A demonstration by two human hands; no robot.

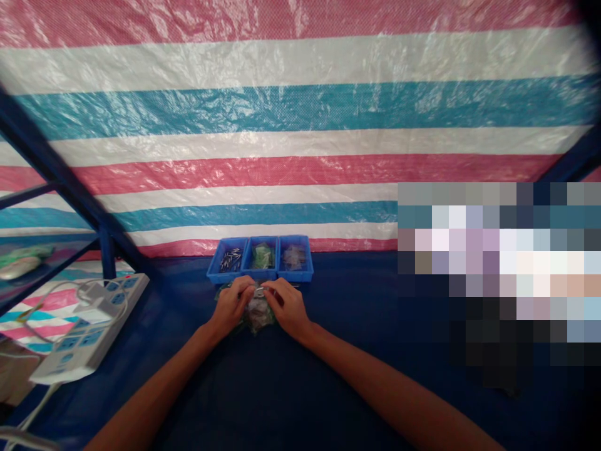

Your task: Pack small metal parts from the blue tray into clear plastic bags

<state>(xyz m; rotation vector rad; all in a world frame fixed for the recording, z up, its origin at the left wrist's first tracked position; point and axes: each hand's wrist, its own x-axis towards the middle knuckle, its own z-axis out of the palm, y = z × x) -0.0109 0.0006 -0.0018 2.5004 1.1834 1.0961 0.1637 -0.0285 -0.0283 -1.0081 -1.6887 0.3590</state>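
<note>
Two bare hands worked close together above a dark blue table covering [328, 388]. The left hand [229, 307] and the right hand [286, 307] were curled inward, their fingertips [256, 289] pinching the top of a crinkled plastic packet [257, 316], which sat on the covering between them, its contents too small to tell. Just beyond stood three blue plastic trays [260, 258] side by side: metal pins [230, 260] in the left one, green packets [261, 257] in the middle, clear packets [294, 258] in the right. Off to the left lay a white power strip [89, 329]. Farthest away hung a striped tarpaulin [263, 113].
</note>
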